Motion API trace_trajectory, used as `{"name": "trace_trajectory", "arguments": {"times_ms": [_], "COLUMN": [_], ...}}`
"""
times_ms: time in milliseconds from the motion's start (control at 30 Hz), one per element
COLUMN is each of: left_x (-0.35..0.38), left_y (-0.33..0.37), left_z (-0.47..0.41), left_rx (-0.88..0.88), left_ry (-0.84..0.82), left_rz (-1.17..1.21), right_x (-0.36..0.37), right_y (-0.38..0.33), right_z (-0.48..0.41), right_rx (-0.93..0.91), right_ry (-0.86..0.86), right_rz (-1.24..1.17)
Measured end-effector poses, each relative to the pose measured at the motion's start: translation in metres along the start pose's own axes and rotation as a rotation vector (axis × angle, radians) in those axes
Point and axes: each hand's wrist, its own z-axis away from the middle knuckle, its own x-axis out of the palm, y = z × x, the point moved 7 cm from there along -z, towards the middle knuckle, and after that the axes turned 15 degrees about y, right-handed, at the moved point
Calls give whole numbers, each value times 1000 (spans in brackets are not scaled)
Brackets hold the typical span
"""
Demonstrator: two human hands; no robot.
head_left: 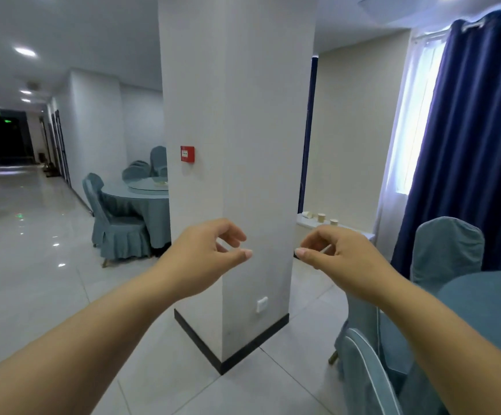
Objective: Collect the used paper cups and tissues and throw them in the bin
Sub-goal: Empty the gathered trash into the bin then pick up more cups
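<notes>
Three paper cups point(321, 217) stand on a white ledge point(349, 228) beyond the pillar, at centre right; the leftmost one lies on its side. My left hand point(210, 256) is raised in front of the pillar, fingers loosely curled and apart, holding nothing. Level with it to the right, my right hand point(337, 254) hangs just below and in front of the ledge, fingers curled and apart, with nothing in it. No tissues or bin are in view.
A wide white pillar point(237, 145) stands straight ahead. A round table in blue cloth point(488, 307) with covered chairs point(446, 250) is at the right, beside blue curtains point(476, 145). Another table and chairs point(129, 211) stand left of the pillar, by a long tiled corridor.
</notes>
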Motion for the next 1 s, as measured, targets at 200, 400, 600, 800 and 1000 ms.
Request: {"name": "trace_trajectory", "arguments": {"times_ms": [200,400,600,800,1000], "left_x": [4,51,143,252,354], "left_y": [-81,-133,-169,-189,-200], "left_z": [-108,-214,-309,-415,-518], "left_rx": [66,120,156,139,133], "left_ry": [-39,-114,-192,-208,-230], "left_rz": [48,124,175,230,264], "right_x": [85,138,152,154,158], "right_y": [13,63,135,224,328], "right_z": [-96,-179,-254,-348,-446], "right_rx": [98,260,329,340,407], "right_ry": [71,124,185,257,296], "right_rz": [0,76,174,201,205]}}
